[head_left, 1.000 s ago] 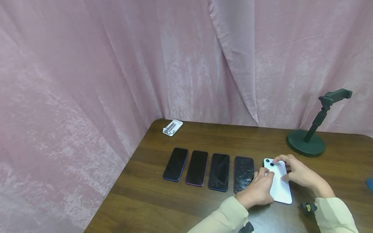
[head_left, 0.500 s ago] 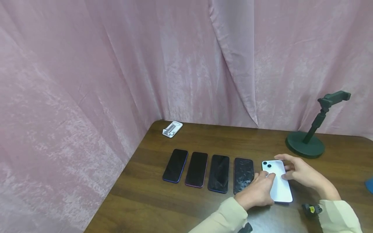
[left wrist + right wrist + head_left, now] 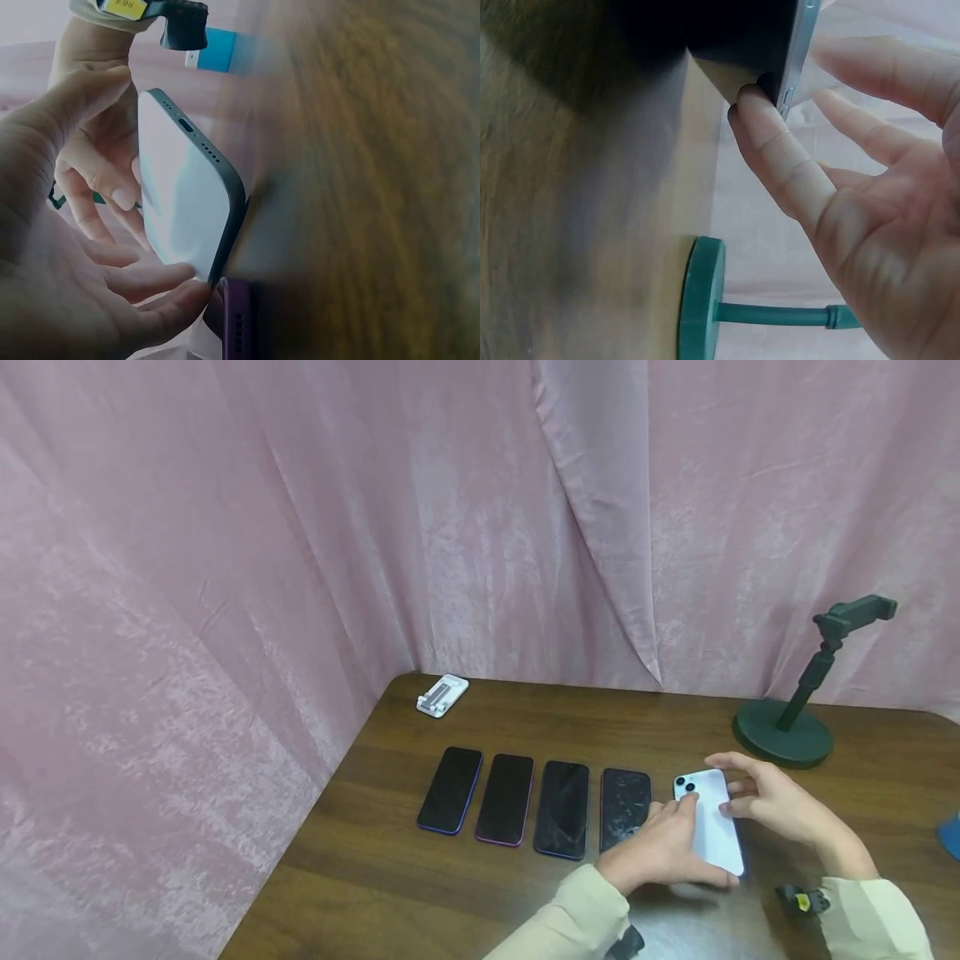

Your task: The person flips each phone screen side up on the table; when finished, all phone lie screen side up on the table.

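Observation:
A white smartphone (image 3: 717,831) with two camera lenses lies back up at the right end of a row of phones in the head view. Its right long side is raised off the table. My right hand (image 3: 783,810) pinches that side, the thumb over the back and a finger (image 3: 769,124) under the dark screen face. From the left, my left hand (image 3: 660,852) reaches across it with fairly straight fingers. Its fingertips (image 3: 196,283) touch the left edge, while the thumb (image 3: 97,84) extends past the charging-port end. A dark phone (image 3: 624,802) with a blotchy screen lies just beside the left hand.
Farther left lie a blue-edged phone (image 3: 450,789), a purple-edged phone (image 3: 505,799) and another black phone (image 3: 562,810), screens up. A folded white phone stand (image 3: 442,696) is at the back left. A green phone stand (image 3: 783,731) rises behind my right hand. A blue object (image 3: 951,837) sits far right.
The white phone has tilted, its right side coming up. My left thumb has stretched out rightward along the phone's near end. My right hand has slid toward the phone's right edge.

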The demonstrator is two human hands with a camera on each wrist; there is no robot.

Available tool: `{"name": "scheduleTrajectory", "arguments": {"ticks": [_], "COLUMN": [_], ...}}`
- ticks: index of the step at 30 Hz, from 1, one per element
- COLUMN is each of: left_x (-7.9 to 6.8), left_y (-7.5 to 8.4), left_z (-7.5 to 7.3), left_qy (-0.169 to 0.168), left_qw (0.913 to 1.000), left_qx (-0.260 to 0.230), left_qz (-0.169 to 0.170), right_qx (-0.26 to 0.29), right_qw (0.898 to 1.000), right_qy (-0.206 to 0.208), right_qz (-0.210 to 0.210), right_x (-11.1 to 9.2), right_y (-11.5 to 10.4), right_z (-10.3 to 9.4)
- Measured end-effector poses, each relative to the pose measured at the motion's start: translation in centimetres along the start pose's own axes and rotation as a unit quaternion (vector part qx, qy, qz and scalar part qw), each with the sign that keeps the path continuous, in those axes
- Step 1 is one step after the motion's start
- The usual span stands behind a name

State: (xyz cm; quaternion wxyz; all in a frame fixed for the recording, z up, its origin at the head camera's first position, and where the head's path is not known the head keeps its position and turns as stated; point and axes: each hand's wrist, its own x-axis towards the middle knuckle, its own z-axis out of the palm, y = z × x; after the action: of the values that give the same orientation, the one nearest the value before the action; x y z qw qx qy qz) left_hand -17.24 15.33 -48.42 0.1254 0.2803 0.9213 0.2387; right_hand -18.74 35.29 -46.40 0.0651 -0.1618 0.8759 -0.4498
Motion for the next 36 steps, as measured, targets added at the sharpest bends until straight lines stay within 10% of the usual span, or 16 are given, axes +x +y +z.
{"name": "scheduleTrajectory", "arguments": {"ticks": [25, 36], "left_x": [-0.3, -0.4], "left_y": [-2.0, -2.3], "left_z": [-2.1, -2.5], "left_qy": [-0.025, -0.03], "left_qw": [0.9844, 0.9812], "left_qx": [-0.174, -0.19], "left_qz": [0.004, 0.018], "right_qx": [0.063, 0.09], "right_qw": [0.995, 0.995], "right_qy": [0.027, -0.016], "right_qz": [-0.07, -0.028], "right_x": [0.7, 0.8], "right_y": [-1.0, 0.3], "right_z": [2.1, 1.9]}}
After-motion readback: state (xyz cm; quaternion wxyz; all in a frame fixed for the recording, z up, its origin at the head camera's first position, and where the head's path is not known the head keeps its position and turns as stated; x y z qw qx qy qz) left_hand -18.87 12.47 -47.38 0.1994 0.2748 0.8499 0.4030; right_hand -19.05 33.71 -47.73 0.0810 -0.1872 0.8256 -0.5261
